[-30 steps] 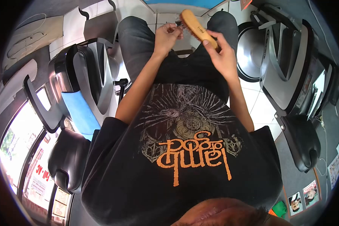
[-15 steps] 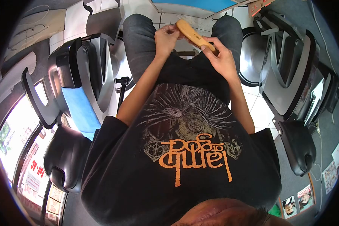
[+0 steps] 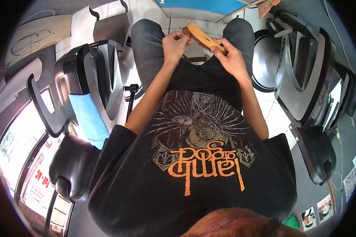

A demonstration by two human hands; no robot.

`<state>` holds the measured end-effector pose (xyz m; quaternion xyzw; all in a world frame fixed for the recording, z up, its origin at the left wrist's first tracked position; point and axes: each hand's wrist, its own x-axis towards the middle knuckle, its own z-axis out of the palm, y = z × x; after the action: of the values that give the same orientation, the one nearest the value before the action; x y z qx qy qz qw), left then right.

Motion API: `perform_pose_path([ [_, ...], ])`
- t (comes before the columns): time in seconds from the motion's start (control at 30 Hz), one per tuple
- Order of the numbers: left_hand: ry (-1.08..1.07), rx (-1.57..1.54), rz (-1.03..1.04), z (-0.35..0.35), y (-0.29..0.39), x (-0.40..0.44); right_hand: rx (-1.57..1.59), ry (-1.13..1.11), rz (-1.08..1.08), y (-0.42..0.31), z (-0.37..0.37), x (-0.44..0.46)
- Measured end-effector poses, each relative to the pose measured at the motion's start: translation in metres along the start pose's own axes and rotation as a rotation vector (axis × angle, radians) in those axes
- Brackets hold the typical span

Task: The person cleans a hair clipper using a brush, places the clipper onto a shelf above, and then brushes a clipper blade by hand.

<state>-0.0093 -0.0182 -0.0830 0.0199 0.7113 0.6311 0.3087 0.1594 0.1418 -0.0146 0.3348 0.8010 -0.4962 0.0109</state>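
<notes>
A brush [image 3: 201, 36] with a pale wooden back and reddish-brown bristles is held over my lap, slanting down to the right. My right hand [image 3: 232, 61] is closed around its lower right end, thumb and fingers gripping the wood. My left hand [image 3: 175, 46] is at the upper left end, its fingers pinched together by the bristles. Whatever is between those fingertips, if anything, is too small to make out. The bristle side is turned toward me and the left hand.
Black and grey salon-type chairs stand at the left [image 3: 77, 73] and right [image 3: 304, 79]. A blue cloth [image 3: 90, 118] hangs on the left chair. A blue panel [image 3: 205, 6] is ahead of my knees. Pictures [image 3: 325, 207] are at the lower right.
The brush has tilted slightly, so more of its bristles show. My left fingers have shifted a little along the bristle end. The right hand keeps its grip.
</notes>
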Motion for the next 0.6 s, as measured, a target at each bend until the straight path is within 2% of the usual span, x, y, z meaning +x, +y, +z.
perform_pose_path([
  [0.07,0.018,-0.041,-0.025,-0.003,0.000,0.000,-0.118,0.067,-0.019,0.008,-0.002,0.005],
  [0.1,0.029,-0.060,-0.036,-0.005,0.000,0.001,-0.080,0.065,0.039,0.001,-0.005,0.004],
  [0.2,0.041,-0.047,-0.050,-0.009,0.001,0.001,0.141,0.012,-0.077,0.001,0.000,0.003],
  [0.33,0.021,-0.038,-0.010,-0.004,0.006,0.000,0.066,-0.041,0.020,-0.007,0.006,0.003],
  [0.37,0.021,-0.029,-0.017,-0.004,0.007,0.000,-0.044,-0.006,0.044,-0.010,0.001,0.004],
  [0.47,0.029,-0.055,-0.052,-0.007,0.013,-0.002,-0.106,0.105,0.050,-0.003,-0.001,0.008],
  [0.5,0.031,-0.073,-0.068,-0.007,0.012,-0.002,0.022,0.072,0.066,-0.002,-0.001,0.008],
  [0.6,0.010,-0.100,-0.058,-0.006,0.010,-0.001,0.149,-0.043,-0.068,-0.004,0.008,0.003],
])
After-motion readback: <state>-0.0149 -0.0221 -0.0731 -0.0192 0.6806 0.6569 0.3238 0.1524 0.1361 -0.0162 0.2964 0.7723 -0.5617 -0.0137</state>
